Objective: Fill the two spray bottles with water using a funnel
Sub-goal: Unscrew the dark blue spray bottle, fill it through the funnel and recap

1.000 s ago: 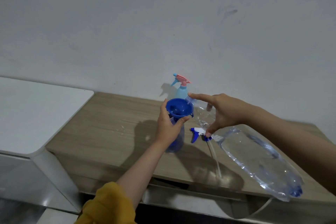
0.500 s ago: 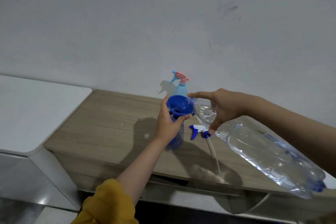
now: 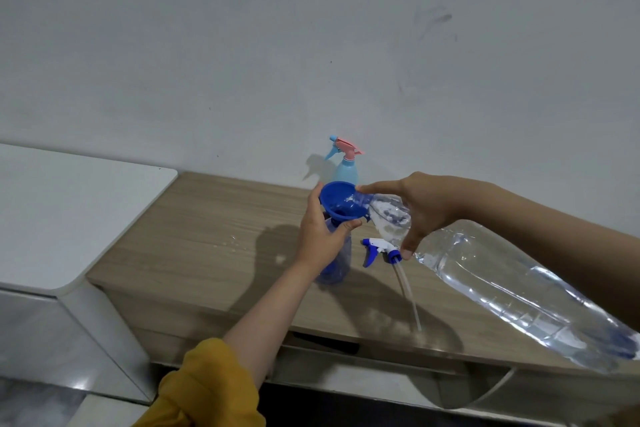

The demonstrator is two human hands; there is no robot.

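Dark blue spray bottle (image 3: 335,262) is being held upright on the wooden surface (image 3: 207,236) by the left hand (image 3: 320,234), fingers and thumb curled round its neck just below the blue funnel (image 3: 341,201). Funnel is being kept seated in the bottle mouth. Large clear water bottle (image 3: 512,291) is being tipped by the right hand (image 3: 424,206), gripped near its shoulder between thumb and fingers, index finger stretched along the top toward the funnel rim. Its mouth is being held at the funnel's edge, base raised toward lower right; water is being seen inside it, splashing into the funnel bowl. Detached white and blue spray head (image 3: 379,250) with dip tube is lying on the surface just right of the held bottle. Light blue spray bottle (image 3: 346,166), pink trigger top fitted, is standing behind the funnel by the wall. White cabinet top (image 3: 69,208) is adjoining on the left.
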